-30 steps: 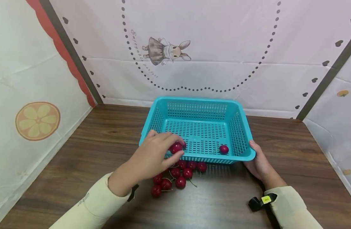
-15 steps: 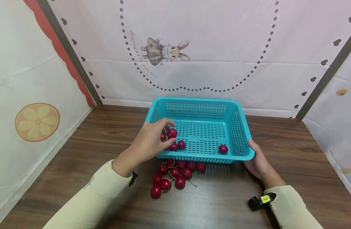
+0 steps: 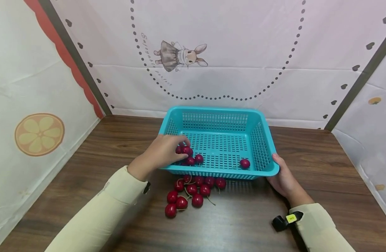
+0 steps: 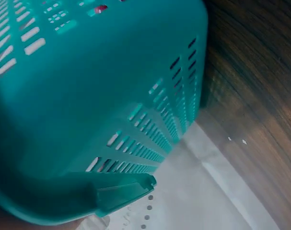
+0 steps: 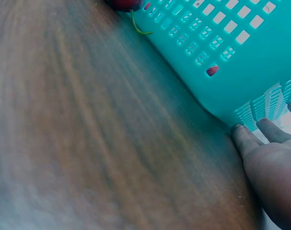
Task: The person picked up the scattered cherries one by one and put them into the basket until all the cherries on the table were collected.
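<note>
My left hand (image 3: 162, 148) reaches over the near left corner of a blue plastic basket (image 3: 224, 173). Its thumb and forefinger curl around a dark red cherry (image 3: 187, 151), low in the basket among several others; the palm side is hidden. Another cherry (image 3: 198, 159) lies just right of the thumb, and a lone cherry (image 3: 244, 163) rests on the basket floor toward the right. My right hand (image 3: 284, 178) grips the basket's near right corner, thumb on the rim. In the right wrist view, the fingers of that right hand (image 5: 274, 153) meet the basket's outer wall (image 5: 198, 91).
Several stemmed cherries (image 3: 191, 189) are clustered on the brown wooden table (image 3: 243, 217) right before the basket. Behind the basket stands a white printed cloth wall (image 3: 230, 80), with cloth also at both sides. Each wrist wears a dark strap.
My left hand has moved left and down into the basket's corner, bringing the cherry beside the others. My right hand keeps its grip at the corner, and the basket stays put.
</note>
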Tool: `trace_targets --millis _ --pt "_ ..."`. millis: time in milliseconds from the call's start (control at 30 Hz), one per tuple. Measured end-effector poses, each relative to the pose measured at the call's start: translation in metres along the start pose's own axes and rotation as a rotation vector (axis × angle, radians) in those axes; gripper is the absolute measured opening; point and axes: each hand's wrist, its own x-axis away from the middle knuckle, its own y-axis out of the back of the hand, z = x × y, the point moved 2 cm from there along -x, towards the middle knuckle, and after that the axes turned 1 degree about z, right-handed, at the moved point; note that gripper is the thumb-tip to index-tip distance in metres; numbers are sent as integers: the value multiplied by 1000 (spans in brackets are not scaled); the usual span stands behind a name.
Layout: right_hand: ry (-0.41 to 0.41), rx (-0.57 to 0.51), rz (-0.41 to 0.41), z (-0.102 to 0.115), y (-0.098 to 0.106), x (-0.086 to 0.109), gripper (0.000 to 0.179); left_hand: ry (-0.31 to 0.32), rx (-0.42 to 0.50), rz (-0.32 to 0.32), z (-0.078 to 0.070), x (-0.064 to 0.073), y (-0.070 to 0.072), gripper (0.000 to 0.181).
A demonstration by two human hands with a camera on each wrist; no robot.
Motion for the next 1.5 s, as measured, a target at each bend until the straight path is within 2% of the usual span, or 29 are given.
trace_targets --millis 133,433,700,1000,1500 --pt "-1 -1 2 0 0 0 71 9 4 50 2 -4 -2 37" --pt "0 -2 1 0 0 0 70 -24 -90 111 7 -11 -9 32" --pt "0 2 5 0 0 -1 70 -23 -107 104 10 -11 -13 30" --pt "23 -9 -4 -1 0 0 70 -13 -130 87 5 -10 -12 30" --pt "17 2 -19 -2 0 0 70 3 -141 88 6 -9 -14 31"
